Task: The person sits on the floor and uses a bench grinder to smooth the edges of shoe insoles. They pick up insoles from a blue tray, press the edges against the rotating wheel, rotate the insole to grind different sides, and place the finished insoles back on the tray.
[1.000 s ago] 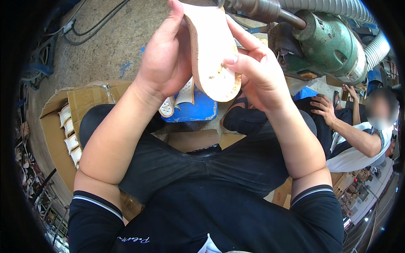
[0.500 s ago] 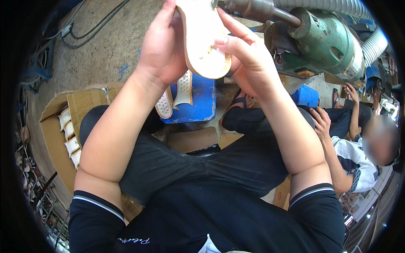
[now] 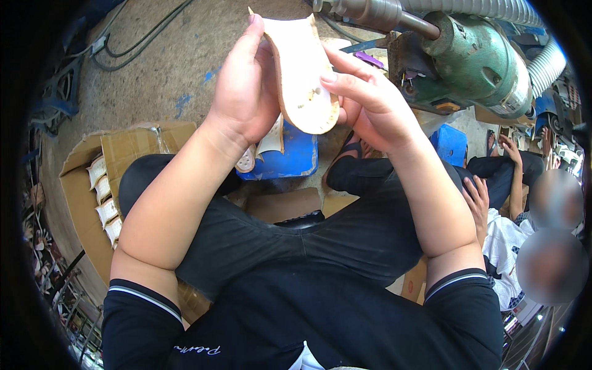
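Up in front of me, both hands hold a pale shoe sole (image 3: 299, 68) with a tan edge, its rounded end toward me and small marks near that end. My left hand (image 3: 245, 86) grips its left edge, thumb along the side near the far end. With thumb on the face and fingers behind, my right hand (image 3: 373, 102) takes the right edge. Just beyond the sole's far end is the metal spindle (image 3: 370, 12) of a green motor (image 3: 478, 65); a gap separates them. Below my left wrist, a sole with raised round dots (image 3: 245, 161) lies on a blue stool (image 3: 290, 163).
On my left stands an open cardboard box (image 3: 80, 179) holding several pale soles (image 3: 106, 213). A grey ribbed hose (image 3: 475, 7) runs behind the motor. A person's hand (image 3: 478, 194) is close to my right knee, beside a blue stool (image 3: 448, 143). Cables (image 3: 142, 43) lie on the floor.
Both hands have drawn the sole toward me, away from the spindle, so its far end now shows. At the right, the people have shifted and a second head is visible.
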Available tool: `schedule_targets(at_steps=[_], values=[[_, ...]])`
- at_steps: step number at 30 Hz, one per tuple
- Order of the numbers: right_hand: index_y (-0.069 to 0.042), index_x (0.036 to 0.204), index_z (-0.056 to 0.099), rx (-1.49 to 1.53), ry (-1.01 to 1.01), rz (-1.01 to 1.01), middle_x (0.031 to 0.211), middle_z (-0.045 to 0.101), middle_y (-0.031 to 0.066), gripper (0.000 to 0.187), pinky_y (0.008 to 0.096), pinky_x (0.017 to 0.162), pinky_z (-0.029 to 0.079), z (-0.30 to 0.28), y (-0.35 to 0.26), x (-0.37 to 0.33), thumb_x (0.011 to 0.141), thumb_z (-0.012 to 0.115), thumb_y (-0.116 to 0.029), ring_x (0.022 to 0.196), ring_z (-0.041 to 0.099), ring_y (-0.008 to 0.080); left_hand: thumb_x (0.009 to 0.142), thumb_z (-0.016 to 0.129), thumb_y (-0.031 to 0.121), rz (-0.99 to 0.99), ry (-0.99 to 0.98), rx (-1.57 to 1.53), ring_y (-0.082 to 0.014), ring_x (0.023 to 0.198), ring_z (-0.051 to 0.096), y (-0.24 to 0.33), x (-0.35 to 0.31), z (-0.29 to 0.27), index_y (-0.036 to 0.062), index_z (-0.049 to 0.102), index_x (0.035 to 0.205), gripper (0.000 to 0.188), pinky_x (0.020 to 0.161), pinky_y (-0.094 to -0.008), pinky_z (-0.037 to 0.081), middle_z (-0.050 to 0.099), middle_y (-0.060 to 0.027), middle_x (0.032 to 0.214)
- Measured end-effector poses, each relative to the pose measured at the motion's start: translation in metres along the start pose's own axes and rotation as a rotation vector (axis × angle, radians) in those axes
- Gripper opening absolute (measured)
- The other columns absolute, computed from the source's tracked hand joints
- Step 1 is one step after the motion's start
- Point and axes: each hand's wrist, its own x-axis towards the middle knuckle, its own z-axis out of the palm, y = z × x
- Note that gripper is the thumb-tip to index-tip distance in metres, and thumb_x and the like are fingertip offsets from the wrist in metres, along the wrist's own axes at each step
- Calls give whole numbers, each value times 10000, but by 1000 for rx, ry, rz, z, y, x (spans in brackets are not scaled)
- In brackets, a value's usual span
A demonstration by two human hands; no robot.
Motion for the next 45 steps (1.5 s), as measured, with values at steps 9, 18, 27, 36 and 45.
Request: schedule_targets(at_steps=[9,18,27,36,45], values=[[31,1586,408,-79,3,-71,1403,643,142,677,311,1008,555,5,-11,-3,993,672,-162,1209,669,163,1122,376,559,25,-119,-32,-273,1268,641,4,-3,1,-27,539,1420,678,1122,-446,497,656,-167,1355],[14,1569,451,37,-3,-142,1345,670,121,649,303,865,629,4,-9,9,979,685,-123,1094,716,149,1126,362,532,61,-179,-93,-290,1139,690,4,8,13,11,595,1348,612,1015,-431,554,697,-158,1263],[-10,1654,264,-9,-41,30,1290,681,164,817,333,874,631,2,-8,11,982,703,-156,1060,727,180,1133,347,528,82,32,51,-286,1214,670,1,17,-3,-13,557,1402,639,1086,-452,536,665,-174,1326],[-51,1670,242,-177,-167,9,1375,633,200,904,351,929,629,4,-10,-6,925,755,-58,1144,702,238,1145,312,487,112,43,-2,-289,1212,676,-2,1,-3,16,517,1455,601,1051,-446,564,651,-157,1361],[-25,1654,267,-153,-175,-2,1287,679,182,939,336,894,645,3,-17,-9,883,794,-113,1094,722,210,1157,265,430,112,-69,124,-323,1229,678,-5,-2,1,0,485,1478,580,1063,-467,575,634,-186,1386]])
